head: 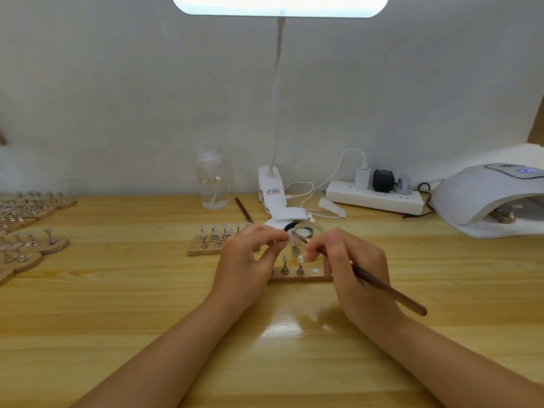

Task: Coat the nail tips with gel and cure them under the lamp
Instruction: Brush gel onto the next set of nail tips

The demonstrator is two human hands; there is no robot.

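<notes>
Centre frame, the left hand (245, 260) pinches a small nail tip (290, 237) at its fingertips, held up in front of the open gel jar (307, 232). The right hand (350, 266) grips the brush (388, 293), bristle end meeting that tip. The curing lamp (488, 198) sits far right.

You worked on a wooden table (117, 304), pale and varnished, glossy enough to mirror the light near your wrists. Your brush (388, 293) had a dark brown, smooth wooden-looking handle. The jar (309, 231) looked like clear glass. The nail tips (300, 259) were pale and shiny, on metal pegs set in a raw, matt wooden strip (300, 279). The curing lamp (482, 195) wore smooth white plastic with a soft sheen. The bottle (212, 184) was clear plastic. The wall (117, 98) looked matt and faintly rough.
</notes>
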